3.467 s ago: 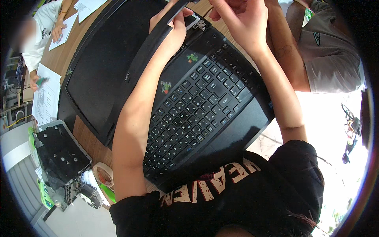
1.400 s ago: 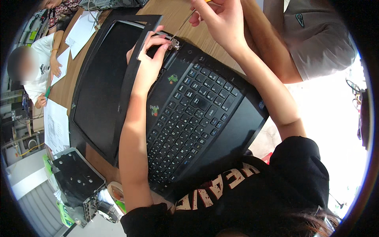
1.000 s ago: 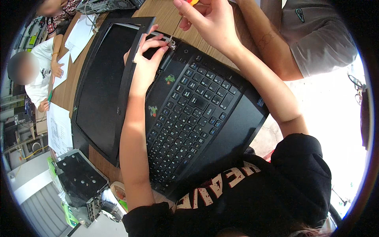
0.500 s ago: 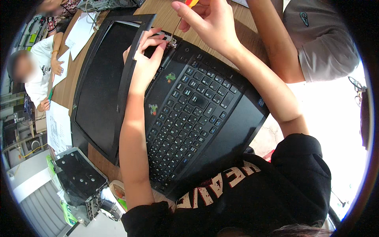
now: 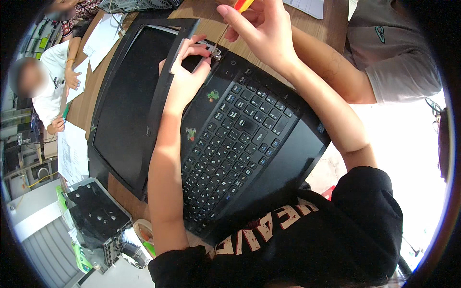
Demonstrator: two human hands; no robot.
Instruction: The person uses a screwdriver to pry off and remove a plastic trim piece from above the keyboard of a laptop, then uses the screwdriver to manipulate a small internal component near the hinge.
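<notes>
A black laptop (image 5: 283, 149) lies opened out in front of me, its keyboard side towards my body. The screen bezel (image 5: 154, 125) stands partly away from the dark screen (image 5: 129, 96). My left hand (image 5: 185, 79) is closed around the bezel's edge, with thumb and fingertips close to the bared metal hinge (image 5: 216, 54). Above the hinge, my right hand (image 5: 269, 41) grips a screwdriver (image 5: 243, 5) by its yellow and orange handle. Its thin shaft slants down to the hinge; the tip is too small to make out.
At the right a person's forearm (image 5: 326, 67) rests beside the wooden table (image 5: 331, 31). Another person sits across at the left, near paper sheets (image 5: 73, 151). A black metal case (image 5: 98, 206) stands at lower left, and an electronic unit (image 5: 139, 5) lies at the far edge.
The whole view has shifted slightly, so the laptop and both hands appear a little further right. Both hands keep their holds, and the screwdriver stays at the hinge.
</notes>
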